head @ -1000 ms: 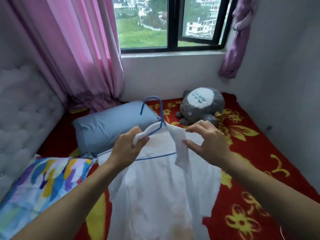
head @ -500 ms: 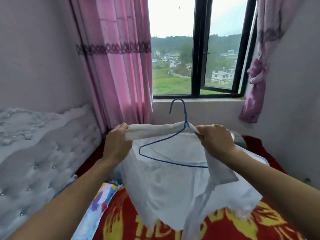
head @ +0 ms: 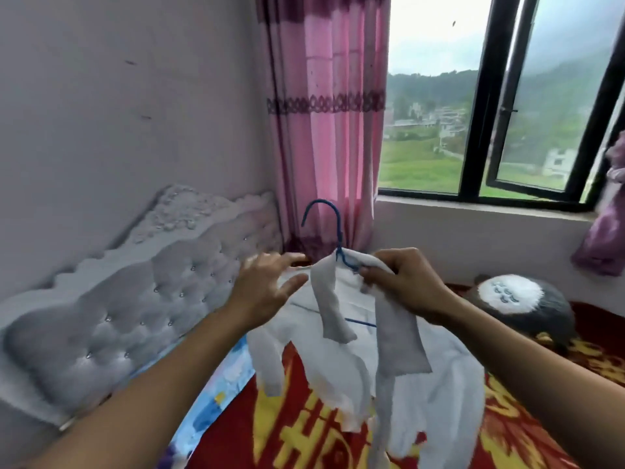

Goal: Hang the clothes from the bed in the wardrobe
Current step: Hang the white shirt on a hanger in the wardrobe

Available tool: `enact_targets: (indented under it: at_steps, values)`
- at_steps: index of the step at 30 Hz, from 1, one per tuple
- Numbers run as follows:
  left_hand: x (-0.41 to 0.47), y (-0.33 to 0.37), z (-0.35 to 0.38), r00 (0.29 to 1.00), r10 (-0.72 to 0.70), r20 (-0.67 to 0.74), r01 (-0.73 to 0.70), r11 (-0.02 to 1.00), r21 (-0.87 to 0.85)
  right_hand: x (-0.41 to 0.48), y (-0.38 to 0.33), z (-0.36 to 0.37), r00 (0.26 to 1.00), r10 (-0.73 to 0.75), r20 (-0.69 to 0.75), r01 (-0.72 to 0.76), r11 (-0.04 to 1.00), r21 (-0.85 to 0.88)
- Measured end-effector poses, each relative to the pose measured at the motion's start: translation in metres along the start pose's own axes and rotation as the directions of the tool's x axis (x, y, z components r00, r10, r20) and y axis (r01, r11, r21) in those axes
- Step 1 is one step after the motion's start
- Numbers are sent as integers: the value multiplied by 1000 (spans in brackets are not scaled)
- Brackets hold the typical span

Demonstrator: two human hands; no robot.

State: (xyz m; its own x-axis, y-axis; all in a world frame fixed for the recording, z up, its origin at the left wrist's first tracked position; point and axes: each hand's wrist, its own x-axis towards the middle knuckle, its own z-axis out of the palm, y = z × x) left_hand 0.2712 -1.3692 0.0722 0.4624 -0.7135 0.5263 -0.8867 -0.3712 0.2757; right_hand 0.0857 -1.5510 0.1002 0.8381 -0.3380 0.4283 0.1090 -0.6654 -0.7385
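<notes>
hovering over the bed [head: 527,431], all red and yellow pattern, you have the whole job riding on one grip. the wardrobe is nowhere in this view, so i judge a turn and a carry lie ahead, and that's where it can go wrong. padded grey headboard [head: 135,316] on your left, pink curtain [head: 324,137] straight ahead beside the window [head: 473,130], a round plush toy [head: 517,309] on the bed to your right. the white garment [head: 426,394] hangs in the air above the bed, draped on the blue wire hanger [head: 339,238], loose strips and folds dangling low; whether they touch the bed, can't tell. swing round fast and those trailing ends could snag the headboard or drag the cloth sideways off the wire. your right hand [head: 409,289] has its fingers [head: 384,262] curled tight round the collar and the wire just under the hook [head: 320,203], and that's the only hold. your left hand [head: 263,292] is released, fingers [head: 287,259] straight and spread, right by the garment's edge on your left; touching or just short, can't tell. loosen the right before the left takes hold and the lot drops onto the bed. the thin hook stands free above your knuckles and could twist in that pinch.
</notes>
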Motion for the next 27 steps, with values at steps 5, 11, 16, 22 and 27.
enact_targets:
  at_steps: [5,11,16,22,27]
  values:
    - [-82,-20,-65,984,-106,-144,92,991,-99,3,-53,36,965,9,263,-113,917,383]
    - [-182,-41,-173,942,-220,-254,232,973,18,3,-138,109,873,-300,385,224,947,230]
    - [-289,-60,-261,868,-393,-303,424,905,41,-32,-231,205,737,-369,567,321,928,187]
    - [-457,-96,-376,690,-594,-413,681,727,92,-96,-319,330,683,-396,614,340,916,213]
    - [-577,-115,-466,515,-688,-511,837,532,128,-126,-383,401,747,-238,620,160,971,180]
